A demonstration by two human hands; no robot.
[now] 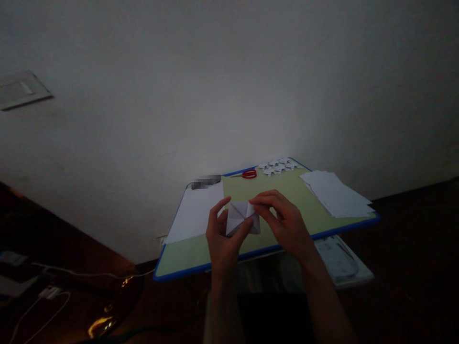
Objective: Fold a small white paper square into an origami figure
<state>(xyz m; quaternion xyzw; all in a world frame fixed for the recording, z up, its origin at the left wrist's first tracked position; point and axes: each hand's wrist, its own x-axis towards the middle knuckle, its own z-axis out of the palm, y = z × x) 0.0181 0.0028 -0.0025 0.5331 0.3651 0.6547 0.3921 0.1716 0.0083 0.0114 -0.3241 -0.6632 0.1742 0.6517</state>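
Note:
A small square of folded white paper [237,210] is held up above the table, with creases meeting near its middle. My left hand [225,239] grips it from the left and below, its thumb lying across the paper's front. At the upper right corner, the thumb and fingers of my right hand [283,220] pinch a flap of the same paper. Part of the folded paper is hidden behind my left thumb.
The light green table [184,258] has a blue edge. On it lie a white sheet [195,215], red-handled scissors [249,174], several folded paper pieces [278,166] and a paper stack [335,193]. A pixelated dark object [206,181] sits at the back left. Behind stands a wall [229,95].

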